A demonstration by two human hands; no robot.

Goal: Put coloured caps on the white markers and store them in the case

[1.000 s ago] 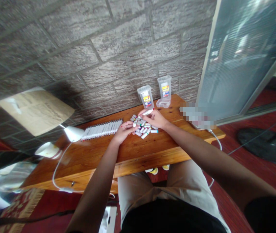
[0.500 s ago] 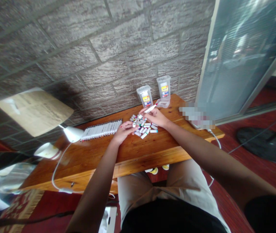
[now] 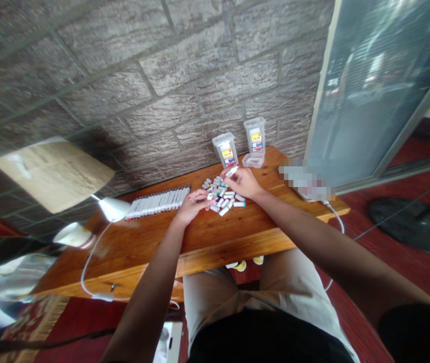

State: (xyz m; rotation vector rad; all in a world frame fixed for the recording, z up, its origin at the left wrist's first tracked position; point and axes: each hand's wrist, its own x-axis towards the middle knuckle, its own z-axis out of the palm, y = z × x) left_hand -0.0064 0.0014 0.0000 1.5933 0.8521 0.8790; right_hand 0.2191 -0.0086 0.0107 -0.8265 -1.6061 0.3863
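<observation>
My right hand point(image 3: 244, 182) holds a white marker point(image 3: 232, 171) above a heap of loose marker caps point(image 3: 223, 196) on the wooden table point(image 3: 154, 237). The marker's tip points toward the clear plastic box point(image 3: 226, 149) at the back. My left hand point(image 3: 192, 203) rests at the heap's left edge with a small cap pinched in its fingertips. A row of several white markers point(image 3: 158, 201) lies side by side to the left of that hand.
A second clear box point(image 3: 255, 135) stands behind its lid point(image 3: 253, 161) near the stone wall. A white lamp point(image 3: 97, 212) and its cord point(image 3: 89, 262) occupy the table's left part. A blurred object point(image 3: 305, 182) lies at the right edge. My knees are under the front edge.
My right hand has carried the white marker back and slightly left, toward the nearer clear box. My left hand has stayed at the heap.
</observation>
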